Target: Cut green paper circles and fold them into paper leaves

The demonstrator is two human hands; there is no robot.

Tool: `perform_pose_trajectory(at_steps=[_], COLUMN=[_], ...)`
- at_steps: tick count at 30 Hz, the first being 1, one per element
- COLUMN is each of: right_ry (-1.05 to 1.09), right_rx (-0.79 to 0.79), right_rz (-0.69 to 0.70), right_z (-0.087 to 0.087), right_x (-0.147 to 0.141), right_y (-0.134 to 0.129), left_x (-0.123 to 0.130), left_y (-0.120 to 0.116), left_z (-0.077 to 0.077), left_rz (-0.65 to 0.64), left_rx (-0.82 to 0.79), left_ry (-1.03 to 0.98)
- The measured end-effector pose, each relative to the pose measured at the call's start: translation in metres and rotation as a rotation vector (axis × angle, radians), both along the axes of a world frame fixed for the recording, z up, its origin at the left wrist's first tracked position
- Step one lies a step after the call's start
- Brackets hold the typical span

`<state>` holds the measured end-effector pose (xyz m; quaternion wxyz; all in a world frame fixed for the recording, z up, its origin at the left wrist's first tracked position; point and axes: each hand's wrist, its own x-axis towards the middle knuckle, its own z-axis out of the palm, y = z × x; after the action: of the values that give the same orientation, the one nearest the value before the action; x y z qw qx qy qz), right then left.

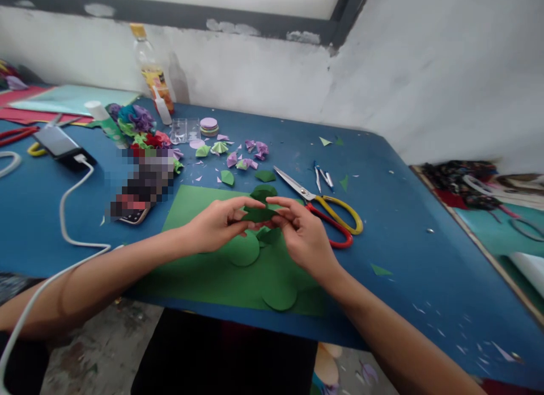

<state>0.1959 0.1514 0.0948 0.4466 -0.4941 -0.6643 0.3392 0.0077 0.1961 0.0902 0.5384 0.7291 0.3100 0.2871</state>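
From where I stood, the left hand [215,224] and the right hand [304,233] were close together, each with its thumb and fingers pinched on the dark green paper [258,215]. This paper was in the air above the big green sheet [191,276], in the middle of the clock. Another dark green piece [262,192] showed just behind it, at twelve o'clock; if the two were joined, I could not tell.

On the sheet lay a rounded green shape [242,250] at seven o'clock and another curved shape [279,296] near six. The scissors [315,198] rested at three o'clock, blades towards one o'clock, and a loose leaf-like piece [265,175] was at twelve. Small purple folded papers [261,149] lay farther, also at twelve, on the blue table [382,213].

To handle such a paper well, in my opinion, it was necessary to keep the pinch light and near the edges, to match both sides before pressing, and to press from the middle outwards, slowly. Too strong a grip could make a wrong crease, and uneven pulling of the two hands could twist the thin sheet or even tear it.
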Motion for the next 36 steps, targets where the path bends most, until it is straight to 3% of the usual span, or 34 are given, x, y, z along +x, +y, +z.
perform_pose_trajectory(at_steps=[5, 14, 20, 24, 31, 36], right_ry=[-0.051, -0.043, 0.017, -0.076, -0.020, 0.092], right_rx=[0.039, 0.092, 0.010, 0.064, 0.038, -0.082], right_rz=[-0.030, -0.022, 0.069, 0.073, 0.056, 0.041], right_z=[0.000, -0.002, 0.001, 0.000, -0.004, -0.006], right_x=[0.006, 0.007, 0.002, 0.001, 0.001, -0.001], right_y=[0.006, 0.013, 0.008, 0.005, 0.005, 0.008], left_x=[0.001, 0.001, 0.001, 0.001, 0.001, 0.002], left_y=[-0.001, 0.002, 0.000, -0.002, -0.003, -0.006], left_z=[-0.003, -0.002, -0.002, 0.001, 0.000, -0.001], left_rz=[-0.055, 0.020, 0.036, 0.104, 0.227, 0.312], left_rx=[-0.124, -0.080, 0.069, 0.200, 0.354, 0.142], left_ry=[-0.086, -0.090, 0.010, 0.086, 0.040, -0.145])
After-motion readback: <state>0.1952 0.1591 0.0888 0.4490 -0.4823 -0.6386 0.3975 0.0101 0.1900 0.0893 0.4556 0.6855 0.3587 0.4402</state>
